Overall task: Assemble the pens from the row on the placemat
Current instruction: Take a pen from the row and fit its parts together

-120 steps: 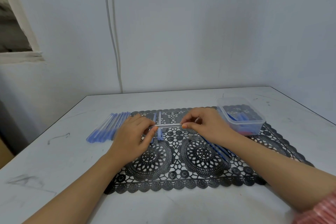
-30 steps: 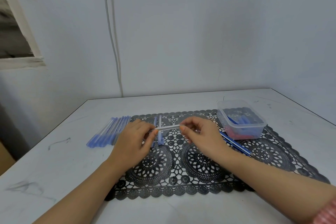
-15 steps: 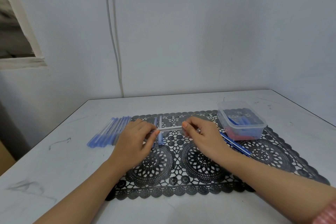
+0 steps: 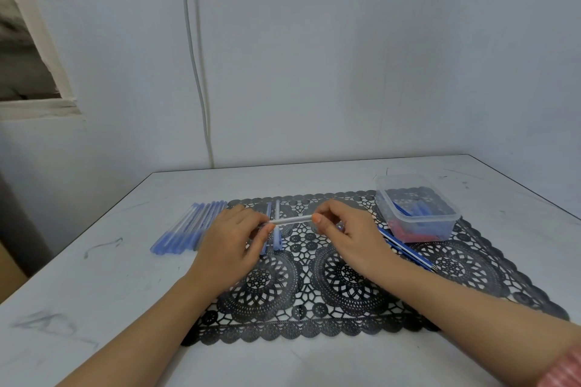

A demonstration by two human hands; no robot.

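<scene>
White table: black placemat, capped pens.

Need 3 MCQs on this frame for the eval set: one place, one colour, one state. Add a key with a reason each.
1. Where does the clear tub stand?
A. At the far right corner of the placemat
B. On the bare table left of the placemat
C. On the floor

2. What colour is the placemat?
A. White
B. Black
C. Green

3. What state is the clear barrel in?
A. Lying alone on the table
B. Dropped in the tub
C. Held between both hands

Key:
1 A: the lace pattern shows under and around the tub at that corner.
2 B: the lace is plainly black.
3 C: the left hand and right hand each pinch one end with their fingers.
</scene>
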